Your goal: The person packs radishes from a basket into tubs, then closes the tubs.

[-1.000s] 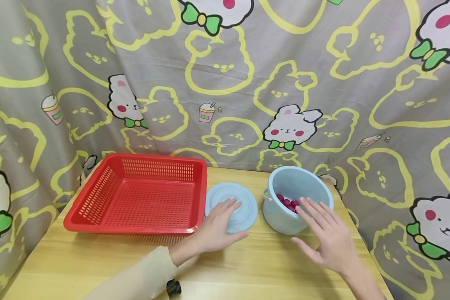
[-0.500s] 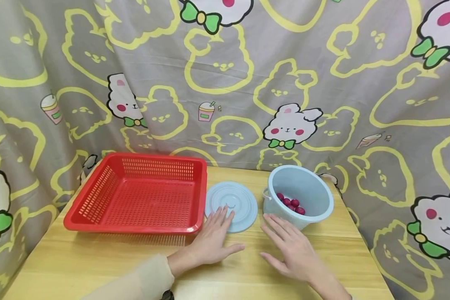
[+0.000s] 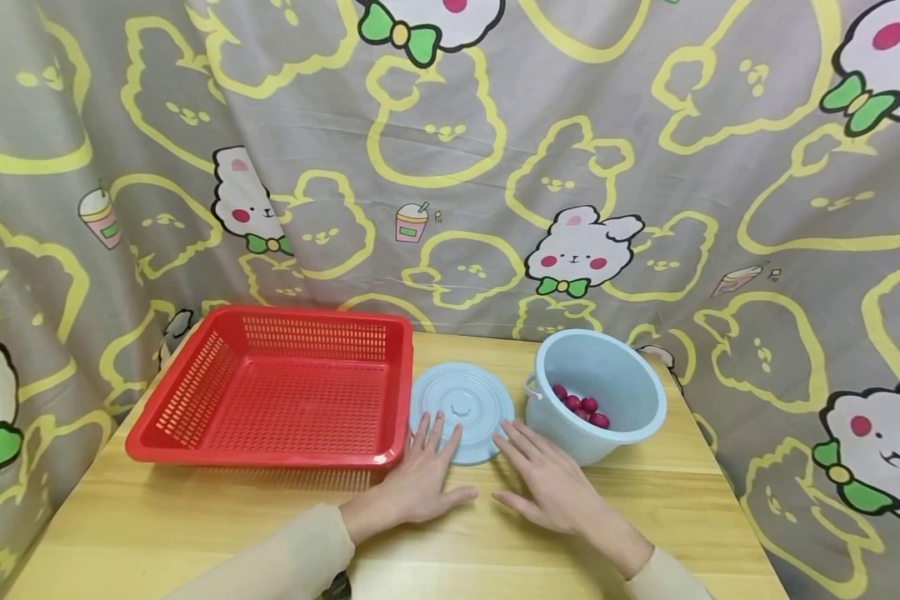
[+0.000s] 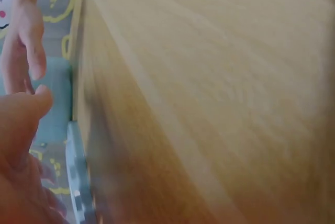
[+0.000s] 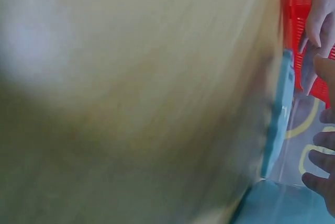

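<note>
A round light-blue lid (image 3: 471, 396) lies flat on the table, between a red basket and a light-blue bucket. My left hand (image 3: 420, 481) hovers at its near left edge, fingers spread and straight, overlapping the rim in the head view. On the near right side of the lid is my right hand (image 3: 543, 482), also with straight fingers, its fingertips by the lid's edge and the bucket (image 3: 581, 446). Neither hand holds anything. Several small dark-red round fruits (image 3: 588, 405) sit at the bottom of the bucket. In the left wrist view the lid (image 4: 78, 177) shows edge-on beyond my fingers.
The red perforated basket (image 3: 270, 458) stands on the left of the wooden table (image 3: 450, 550), with nothing inside it. Behind the table hangs a grey curtain (image 3: 330, 125) with yellow cartoon outlines. A white handle end (image 3: 533, 389) sticks out on the bucket's left side.
My right hand has moved left from in front of the bucket toward the lid. My left hand has drawn back slightly from over the lid to its near edge. The containers have stayed put.
</note>
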### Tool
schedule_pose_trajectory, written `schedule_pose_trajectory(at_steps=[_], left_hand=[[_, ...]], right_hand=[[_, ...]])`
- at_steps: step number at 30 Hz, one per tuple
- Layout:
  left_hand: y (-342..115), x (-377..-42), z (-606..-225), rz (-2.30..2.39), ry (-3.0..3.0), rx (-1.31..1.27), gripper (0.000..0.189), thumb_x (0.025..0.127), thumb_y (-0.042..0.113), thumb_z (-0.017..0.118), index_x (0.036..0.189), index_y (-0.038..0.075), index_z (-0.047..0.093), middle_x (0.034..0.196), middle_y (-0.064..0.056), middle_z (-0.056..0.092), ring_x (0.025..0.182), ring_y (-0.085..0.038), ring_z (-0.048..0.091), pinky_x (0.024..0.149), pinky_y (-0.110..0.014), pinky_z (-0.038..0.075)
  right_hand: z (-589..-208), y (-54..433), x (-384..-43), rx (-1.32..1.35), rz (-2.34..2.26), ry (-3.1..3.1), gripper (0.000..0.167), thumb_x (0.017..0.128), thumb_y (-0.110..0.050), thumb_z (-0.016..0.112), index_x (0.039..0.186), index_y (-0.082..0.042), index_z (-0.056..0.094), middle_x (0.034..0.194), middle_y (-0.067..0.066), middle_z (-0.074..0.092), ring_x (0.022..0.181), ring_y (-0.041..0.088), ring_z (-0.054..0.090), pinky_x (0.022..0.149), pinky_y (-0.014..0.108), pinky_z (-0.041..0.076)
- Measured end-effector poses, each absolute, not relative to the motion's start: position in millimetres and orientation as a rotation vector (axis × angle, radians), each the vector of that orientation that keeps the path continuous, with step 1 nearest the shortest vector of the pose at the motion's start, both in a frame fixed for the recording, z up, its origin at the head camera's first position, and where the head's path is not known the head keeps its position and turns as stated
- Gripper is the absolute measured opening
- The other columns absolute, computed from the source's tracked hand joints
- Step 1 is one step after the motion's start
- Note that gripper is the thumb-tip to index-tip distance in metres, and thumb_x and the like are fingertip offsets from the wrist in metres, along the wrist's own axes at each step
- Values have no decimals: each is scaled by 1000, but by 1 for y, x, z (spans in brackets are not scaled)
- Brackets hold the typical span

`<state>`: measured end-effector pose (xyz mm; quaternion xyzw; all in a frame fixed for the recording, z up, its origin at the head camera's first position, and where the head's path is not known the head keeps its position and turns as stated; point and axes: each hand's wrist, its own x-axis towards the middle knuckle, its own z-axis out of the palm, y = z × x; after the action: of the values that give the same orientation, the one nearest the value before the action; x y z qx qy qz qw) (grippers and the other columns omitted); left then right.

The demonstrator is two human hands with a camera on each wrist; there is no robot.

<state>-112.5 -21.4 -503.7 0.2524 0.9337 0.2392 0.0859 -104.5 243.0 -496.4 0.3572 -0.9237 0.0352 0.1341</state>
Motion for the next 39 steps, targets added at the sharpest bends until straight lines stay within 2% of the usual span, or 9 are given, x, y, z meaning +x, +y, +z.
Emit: schedule_pose_trajectory(at_steps=[11,23,33,39], left_hand=[[-27,-105,-505,483,2779,846,92,96,68,62,164,12,36,173,-27,21,162,-51,18,130,-72,17],[-40,-83,-508,387,2814,953,92,94,72,61,164,16,38,174,-21,27,161,-47,26,129,-66,29],[-57,-62,-509,294,2778,1114,89,97,75,53,164,18,40,173,-13,33,161,-42,30,127,-66,34],[-65,-49,-508,306,2767,1226,87,99,76,47,163,17,40,171,-6,40,159,-38,35,122,-65,41]], right_hand=[[-506,237,-113,1028,52,-2805,81,98,-63,64,158,-10,49,167,17,44,153,37,46,124,54,44],[-513,246,-104,1026,78,-2799,81,98,-61,66,158,-10,48,166,18,45,152,37,47,123,54,46],[-517,251,-96,1007,76,-2851,81,99,-65,61,158,-10,48,167,18,44,152,37,48,122,53,47],[-519,252,-94,986,98,-2890,89,96,-74,57,159,-12,47,168,19,42,151,41,47,122,54,46]])
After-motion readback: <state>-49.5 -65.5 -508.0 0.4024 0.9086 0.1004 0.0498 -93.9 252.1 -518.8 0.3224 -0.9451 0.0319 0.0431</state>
